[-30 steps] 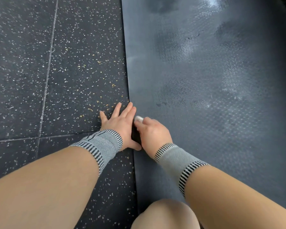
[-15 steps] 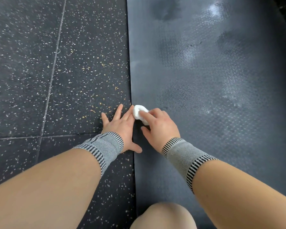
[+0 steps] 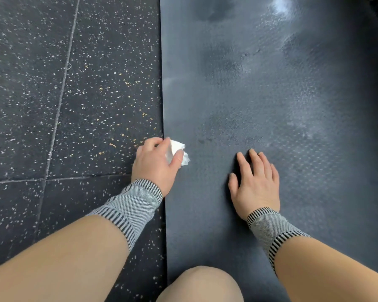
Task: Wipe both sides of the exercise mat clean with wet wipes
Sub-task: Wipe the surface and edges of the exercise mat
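Your left hand (image 3: 154, 163) grips a crumpled white wet wipe (image 3: 177, 152) right at the left edge of the dark exercise mat (image 3: 271, 105). The thumb and curled fingers close round the wad, which pokes out on the side of the hand that faces the mat. The wipe sits just over the mat's edge, above its surface; whether it touches the mat you cannot tell from this angle. The hand itself straddles that edge, its knuckles over the speckled rubber floor (image 3: 74, 94) beside the mat.

Your right hand (image 3: 255, 184) lies flat on the mat, well inside the edge, palm down with fingers straight and slightly spread, holding nothing. It is well apart from the wipe, further in across the mat.

Both wrists wear grey knitted wrist sleeves with dark striped bands, the left wrist sleeve (image 3: 132, 209) over the floor just beside the mat's edge, the right wrist sleeve (image 3: 271, 231) over the mat. A bare knee (image 3: 200, 284) shows at the bottom of the view, on the near part of the mat close to its edge.

Beyond the hands the mat's textured surface carries lighter, shiny patches and darker blotches. The floor beside the mat is dark with pale and yellow flecks, cut by thin seams between its tiles.
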A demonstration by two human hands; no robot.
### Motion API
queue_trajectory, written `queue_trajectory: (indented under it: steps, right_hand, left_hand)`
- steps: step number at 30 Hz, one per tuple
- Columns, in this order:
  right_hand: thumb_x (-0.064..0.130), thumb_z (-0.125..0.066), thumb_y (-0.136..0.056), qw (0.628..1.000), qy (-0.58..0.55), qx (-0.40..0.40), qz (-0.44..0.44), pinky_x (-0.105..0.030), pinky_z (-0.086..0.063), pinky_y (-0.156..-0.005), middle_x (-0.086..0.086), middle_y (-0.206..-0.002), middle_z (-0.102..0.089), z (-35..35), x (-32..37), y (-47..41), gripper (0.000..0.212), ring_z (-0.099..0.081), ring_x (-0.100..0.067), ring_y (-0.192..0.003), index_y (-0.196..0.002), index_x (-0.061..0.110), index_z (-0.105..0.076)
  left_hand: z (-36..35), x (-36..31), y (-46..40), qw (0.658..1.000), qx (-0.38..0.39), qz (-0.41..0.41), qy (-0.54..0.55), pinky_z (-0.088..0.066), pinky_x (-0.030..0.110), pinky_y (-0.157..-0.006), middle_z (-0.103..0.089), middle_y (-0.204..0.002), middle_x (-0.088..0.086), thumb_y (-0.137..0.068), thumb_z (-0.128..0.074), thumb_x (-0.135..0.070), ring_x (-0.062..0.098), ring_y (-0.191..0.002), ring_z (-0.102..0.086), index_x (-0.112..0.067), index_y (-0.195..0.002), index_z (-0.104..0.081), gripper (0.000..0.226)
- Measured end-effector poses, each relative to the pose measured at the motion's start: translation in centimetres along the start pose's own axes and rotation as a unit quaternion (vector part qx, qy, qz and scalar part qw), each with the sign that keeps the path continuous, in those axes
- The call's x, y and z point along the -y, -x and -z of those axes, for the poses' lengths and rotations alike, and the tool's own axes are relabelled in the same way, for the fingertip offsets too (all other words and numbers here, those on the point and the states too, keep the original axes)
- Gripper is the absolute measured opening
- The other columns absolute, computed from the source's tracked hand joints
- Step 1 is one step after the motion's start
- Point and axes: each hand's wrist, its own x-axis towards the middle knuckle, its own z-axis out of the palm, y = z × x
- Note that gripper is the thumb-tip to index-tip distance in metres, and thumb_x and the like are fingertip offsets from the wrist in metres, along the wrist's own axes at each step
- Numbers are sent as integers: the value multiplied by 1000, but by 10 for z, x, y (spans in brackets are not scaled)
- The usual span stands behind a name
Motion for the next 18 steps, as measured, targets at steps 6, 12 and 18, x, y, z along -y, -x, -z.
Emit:
queue_trajectory:
  steps: [6,12,18]
  right_hand:
    - [39,-53,-86,1000,-9,-9,-5,-47,-25,-111,-12,-142,-45,0,-2,-1,53,-35,-31,-135,-135,19,-50]
    - [41,-47,-82,999,-1,-34,-4,-47,-29,-108,-13,-139,-49,-1,-2,-1,55,-40,-32,-132,-131,17,-54]
    - [44,-38,-82,999,13,-40,-3,-47,-30,-108,-12,-138,-50,-3,-3,-2,58,-40,-31,-132,-131,17,-54]
  left_hand:
    - [-24,-13,-14,999,2,-18,-47,-41,29,-86,-51,-118,-4,-94,-58,-29,18,-98,-51,-17,-119,-67,29]
    - [-14,-1,-40,998,-54,30,-7,-38,26,-81,-53,-114,-3,-93,-58,-19,20,-89,-55,-22,-115,-71,25]
    - [-37,-34,-36,996,-85,35,12,-39,29,-82,-62,-115,4,-95,-57,-20,26,-97,-59,-20,-115,-69,23]
